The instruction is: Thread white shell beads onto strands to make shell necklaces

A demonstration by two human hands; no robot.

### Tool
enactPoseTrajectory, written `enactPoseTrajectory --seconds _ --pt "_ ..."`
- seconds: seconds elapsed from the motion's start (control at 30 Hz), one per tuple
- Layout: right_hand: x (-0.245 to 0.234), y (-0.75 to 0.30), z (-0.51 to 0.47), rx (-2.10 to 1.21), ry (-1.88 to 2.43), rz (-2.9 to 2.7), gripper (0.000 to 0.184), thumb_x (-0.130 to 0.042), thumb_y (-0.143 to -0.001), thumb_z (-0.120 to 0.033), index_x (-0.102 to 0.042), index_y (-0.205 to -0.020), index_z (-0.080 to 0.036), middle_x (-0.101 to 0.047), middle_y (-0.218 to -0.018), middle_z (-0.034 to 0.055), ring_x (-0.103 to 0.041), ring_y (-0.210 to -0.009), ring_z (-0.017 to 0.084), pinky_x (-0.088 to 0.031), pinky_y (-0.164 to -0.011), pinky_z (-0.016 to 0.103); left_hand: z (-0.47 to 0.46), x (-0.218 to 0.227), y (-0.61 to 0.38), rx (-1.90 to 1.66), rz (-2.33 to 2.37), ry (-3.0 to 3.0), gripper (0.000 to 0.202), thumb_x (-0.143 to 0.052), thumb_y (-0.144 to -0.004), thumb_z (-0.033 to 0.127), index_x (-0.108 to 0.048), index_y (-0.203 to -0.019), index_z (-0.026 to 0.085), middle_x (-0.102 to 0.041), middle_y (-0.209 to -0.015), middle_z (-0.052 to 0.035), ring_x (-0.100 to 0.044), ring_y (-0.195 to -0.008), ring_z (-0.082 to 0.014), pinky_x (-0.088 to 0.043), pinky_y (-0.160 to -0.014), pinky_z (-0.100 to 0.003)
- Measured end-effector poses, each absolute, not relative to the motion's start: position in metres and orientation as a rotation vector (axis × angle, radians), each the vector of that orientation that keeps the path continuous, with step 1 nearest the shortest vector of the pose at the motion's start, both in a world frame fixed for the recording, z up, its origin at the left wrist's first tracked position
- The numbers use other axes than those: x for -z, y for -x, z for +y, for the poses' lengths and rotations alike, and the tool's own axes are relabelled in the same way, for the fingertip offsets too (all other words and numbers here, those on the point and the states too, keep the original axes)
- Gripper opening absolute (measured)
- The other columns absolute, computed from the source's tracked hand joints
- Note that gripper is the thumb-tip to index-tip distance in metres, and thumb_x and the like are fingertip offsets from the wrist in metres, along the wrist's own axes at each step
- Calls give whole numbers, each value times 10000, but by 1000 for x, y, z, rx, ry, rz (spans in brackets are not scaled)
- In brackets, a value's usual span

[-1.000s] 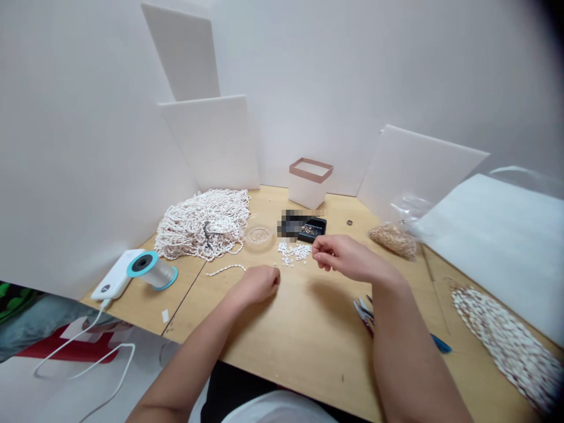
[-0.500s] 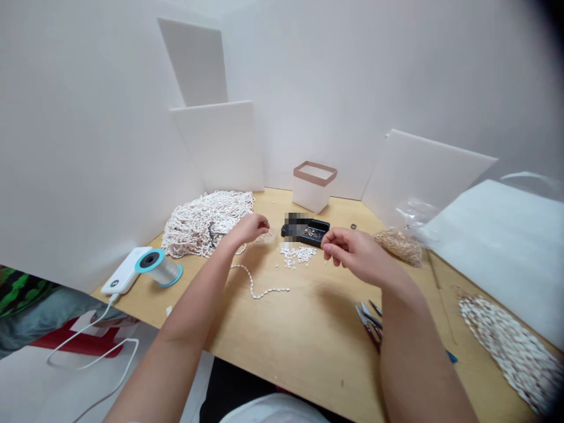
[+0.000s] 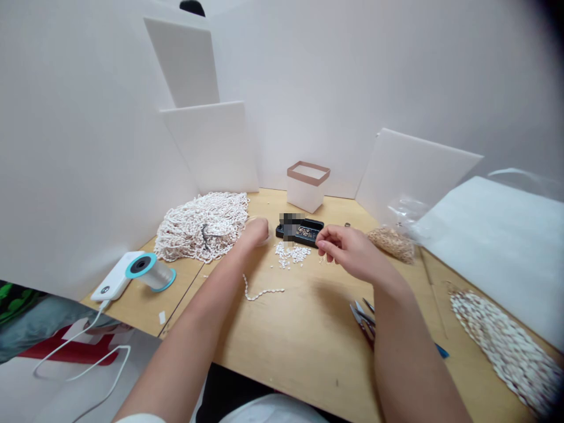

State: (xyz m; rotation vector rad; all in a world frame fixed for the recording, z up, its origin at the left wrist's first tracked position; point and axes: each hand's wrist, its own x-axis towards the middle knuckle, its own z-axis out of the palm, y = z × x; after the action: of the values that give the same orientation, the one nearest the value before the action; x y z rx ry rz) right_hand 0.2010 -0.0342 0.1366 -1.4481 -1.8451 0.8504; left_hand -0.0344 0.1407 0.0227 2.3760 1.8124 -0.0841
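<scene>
My left hand (image 3: 259,231) is curled at a clear, round-edged container (image 3: 267,241) beside a heap of white bead strands (image 3: 200,228); what its fingers hold is hidden. To the right, my right hand (image 3: 348,249) has thumb and fingertips pinched together, and anything between them is too small to make out. Below those fingertips lie tiny gold-coloured bits (image 3: 323,259). Loose white beads (image 3: 292,254) are scattered between the hands, in front of a black tray (image 3: 314,239) with small gold pieces in it. Nearer me lies a short white beaded strand (image 3: 263,293), partly behind my left forearm.
A spool of clear line (image 3: 156,274) and a white power bank (image 3: 115,281) stand at left. Scissors or pliers (image 3: 363,320) lie by my right forearm. Beyond are a white box (image 3: 305,197), a bag of tan material (image 3: 393,244) and a woven beaded piece (image 3: 502,346).
My left hand has turned and lowered at the clear container, its fingers now hidden. My right hand keeps its pinch near the tray. The whole view has shifted slightly.
</scene>
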Motion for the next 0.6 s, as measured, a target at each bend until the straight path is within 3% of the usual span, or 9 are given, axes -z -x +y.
enactPoseTrajectory --seconds 0.6 --pt "-126 -204 -26 -989 1408 -1805 148 -511 -882 -333 -571 -846 -202 -666 -745 13 -596 -601 131 -466 -562 246 139 -30 43 38 1744 -2313 233 -614 -691 169 -737 -874 92 -709 -927 -192 -641 -862 -265 -441 -799 -318"
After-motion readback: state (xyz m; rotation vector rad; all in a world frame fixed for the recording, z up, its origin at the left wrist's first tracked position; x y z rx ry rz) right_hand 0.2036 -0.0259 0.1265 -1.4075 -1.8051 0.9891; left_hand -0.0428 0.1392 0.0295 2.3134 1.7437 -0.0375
